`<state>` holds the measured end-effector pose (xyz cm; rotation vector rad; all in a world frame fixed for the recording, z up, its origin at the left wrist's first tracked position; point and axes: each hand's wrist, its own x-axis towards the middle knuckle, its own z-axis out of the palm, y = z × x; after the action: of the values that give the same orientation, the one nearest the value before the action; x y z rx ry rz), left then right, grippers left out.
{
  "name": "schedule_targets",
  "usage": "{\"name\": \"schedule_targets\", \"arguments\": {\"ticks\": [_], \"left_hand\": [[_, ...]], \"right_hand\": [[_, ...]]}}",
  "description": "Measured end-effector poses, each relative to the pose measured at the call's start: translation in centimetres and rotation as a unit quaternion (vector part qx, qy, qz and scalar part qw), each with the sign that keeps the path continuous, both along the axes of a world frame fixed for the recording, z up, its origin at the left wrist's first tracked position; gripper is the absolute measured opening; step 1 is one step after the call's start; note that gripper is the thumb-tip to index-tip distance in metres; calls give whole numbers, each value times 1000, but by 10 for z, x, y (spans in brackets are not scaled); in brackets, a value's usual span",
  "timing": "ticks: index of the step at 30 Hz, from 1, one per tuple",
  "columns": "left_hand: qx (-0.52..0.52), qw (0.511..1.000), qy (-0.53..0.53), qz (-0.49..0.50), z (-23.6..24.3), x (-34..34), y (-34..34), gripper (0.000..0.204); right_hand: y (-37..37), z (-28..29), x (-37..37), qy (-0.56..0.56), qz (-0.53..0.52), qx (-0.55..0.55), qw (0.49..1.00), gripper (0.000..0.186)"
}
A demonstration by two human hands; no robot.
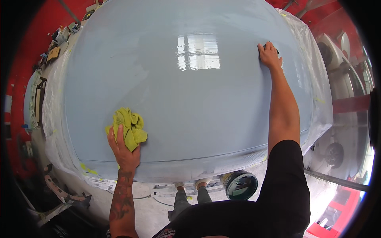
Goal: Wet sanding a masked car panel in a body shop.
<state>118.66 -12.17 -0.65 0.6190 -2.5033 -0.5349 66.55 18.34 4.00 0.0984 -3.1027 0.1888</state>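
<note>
Now left fingers (120, 137) clamped on yellow-green cloth (130, 125), right fingers (268, 47) on dark block (277, 51).

The panel (170, 107) is smooth and glossy, its coating giving back a sharp, bright reflection (198, 51) with streaked, ragged edges, as on a wet film; toward the left the sheen turns cloudier and patchy. The rag (129, 129) is soft cloth, matt and deeply creased. Too little of the block (277, 50) shows to tell its material. Around the panel, the sheeting (317, 89) is thin, translucent plastic, crinkled and faintly shiny. The bucket (227, 185) looks like smooth plastic, with glossy contents. The sleeve (283, 174) is matt cloth, as are the trousers (203, 196). The floor (145, 212) looks hard and dull.
</note>
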Motion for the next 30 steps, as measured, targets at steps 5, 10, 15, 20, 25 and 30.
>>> {"name": "schedule_targets", "arguments": {"ticks": [5, 10, 15, 20, 25, 30], "left_hand": [[-22, 999, -29, 15, -5, 2, -3, 83], [12, 1000, -21, 2, -8, -4, -3, 83], [-1, 1000, -15, 21, -2, 3, -1, 85], [-33, 999, -8, 16, -3, 3, -2, 86], [-28, 1000, -2, 5, -12, -3, -3, 89], [-35, 999, -3, 24, -8, 12, -9, 89]], "right_hand": [[-202, -26, 132, 61, 251, -73, 963, 74], [-250, -25, 213, 0, 465, -42, 885, 74], [-61, -8, 83, 9, 139, -20, 990, 72], [-86, -17, 113, -2, 80, -34, 996, 77], [-225, -25, 316, -27, 420, -46, 906, 78], [-122, -28, 253, 10, 266, -49, 963, 74]]}}
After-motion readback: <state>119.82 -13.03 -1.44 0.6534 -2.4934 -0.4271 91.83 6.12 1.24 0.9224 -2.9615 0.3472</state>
